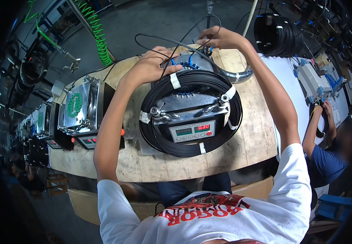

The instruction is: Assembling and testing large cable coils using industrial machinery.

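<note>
The left hand (153, 63) lies spread, fingers down, on the black cable coil banded with white tape (192, 118) at its eleven o'clock. The right hand (218, 37) pinches a thin black cable end (172, 40) at one o'clock. The coil rings a metal machine with a digital panel (192, 131) on the wooden bench (249, 138).

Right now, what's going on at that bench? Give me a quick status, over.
Left hand resting on the black cable coil. Right hand pinching a loose black cable end behind it. Coil sits around the metal fixture; nothing blocking.
</note>
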A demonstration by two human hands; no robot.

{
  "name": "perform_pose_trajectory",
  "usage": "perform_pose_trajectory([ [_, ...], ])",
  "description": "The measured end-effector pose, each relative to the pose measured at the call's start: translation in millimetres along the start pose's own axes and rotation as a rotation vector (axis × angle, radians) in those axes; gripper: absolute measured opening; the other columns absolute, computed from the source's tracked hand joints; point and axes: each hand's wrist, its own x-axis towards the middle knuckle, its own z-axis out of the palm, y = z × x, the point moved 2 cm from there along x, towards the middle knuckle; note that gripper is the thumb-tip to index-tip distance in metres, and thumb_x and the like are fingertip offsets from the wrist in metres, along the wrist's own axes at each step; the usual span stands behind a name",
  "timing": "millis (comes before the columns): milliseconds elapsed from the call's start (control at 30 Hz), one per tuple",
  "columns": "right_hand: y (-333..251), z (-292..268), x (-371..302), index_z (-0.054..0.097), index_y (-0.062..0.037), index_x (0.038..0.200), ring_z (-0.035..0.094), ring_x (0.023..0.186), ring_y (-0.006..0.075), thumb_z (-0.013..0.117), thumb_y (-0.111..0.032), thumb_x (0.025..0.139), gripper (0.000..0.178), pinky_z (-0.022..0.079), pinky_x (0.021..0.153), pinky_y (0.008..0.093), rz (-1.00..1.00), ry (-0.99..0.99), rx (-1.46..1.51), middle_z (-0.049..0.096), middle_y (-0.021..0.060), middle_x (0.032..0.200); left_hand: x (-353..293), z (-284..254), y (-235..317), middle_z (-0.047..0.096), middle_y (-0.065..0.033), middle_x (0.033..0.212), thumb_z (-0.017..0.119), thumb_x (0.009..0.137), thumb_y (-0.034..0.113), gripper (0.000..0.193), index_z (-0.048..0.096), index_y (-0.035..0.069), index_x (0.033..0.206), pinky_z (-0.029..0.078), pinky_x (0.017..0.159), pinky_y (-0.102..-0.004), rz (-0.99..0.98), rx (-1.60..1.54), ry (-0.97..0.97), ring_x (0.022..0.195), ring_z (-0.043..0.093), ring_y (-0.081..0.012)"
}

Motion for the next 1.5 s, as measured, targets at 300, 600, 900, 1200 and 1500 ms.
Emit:
perform_pose_trajectory([
  [300,-1,15,50,0.064,0.0057,0.121,0.074,0.069,0.0304,0.061,-0.066,0.087,0.079,0.063,0.058,0.0348,0.451,-0.494,-0.114,0.068,0.0300,0.107,2,-4,4,0.044,-0.0098,0.151,0.054,0.087,0.071,0.072,0.065,0.016,0.132,0.034,0.115,-0.0409,-0.055,0.066,-0.043,0.135,0.042,-0.0308],
  [600,50,22,15,0.048,-0.0025,0.109,0.066,0.054,0.0196,0.047,-0.017,0.101,0.017,0.059,0.048,0.0291,0.332,-0.160,0.726,0.060,0.0114,0.077,1,-5,1,0.039,-0.0104,0.154,0.059,0.083,0.072,0.071,0.068,0.019,0.129,0.032,0.116,-0.0419,-0.054,0.014,-0.072,0.139,0.038,-0.0307],
  [900,55,33,-24,0.059,-0.0072,0.126,0.064,0.085,0.0093,0.059,-0.016,0.099,0.029,0.054,0.076,0.0261,0.061,0.121,1.007,0.061,0.0052,0.105,3,2,-8,0.041,-0.0084,0.154,0.064,0.078,0.073,0.072,0.069,0.022,0.128,0.032,0.116,-0.0411,-0.078,0.002,-0.052,0.141,0.036,-0.0285],
  [1200,49,52,-4,0.070,-0.0044,0.121,0.039,0.044,0.0047,0.056,-0.032,0.103,0.036,0.032,0.040,0.0216,0.067,0.257,0.718,0.042,-0.0087,0.057,4,2,-3,0.044,-0.0077,0.152,0.067,0.076,0.072,0.072,0.070,0.021,0.126,0.033,0.116,-0.0402,-0.113,0.029,-0.046,0.139,0.039,-0.0285],
  [1500,51,34,-28,0.063,-0.0018,0.127,0.054,0.080,0.0058,0.062,-0.027,0.100,0.038,0.047,0.071,0.0223,-0.093,0.174,0.757,0.058,-0.0020,0.089,5,-1,0,0.053,-0.0124,0.141,0.072,0.080,0.055,0.060,0.069,0.017,0.127,0.036,0.111,-0.0393,-0.065,0.054,-0.025,0.131,0.045,-0.0317],
])
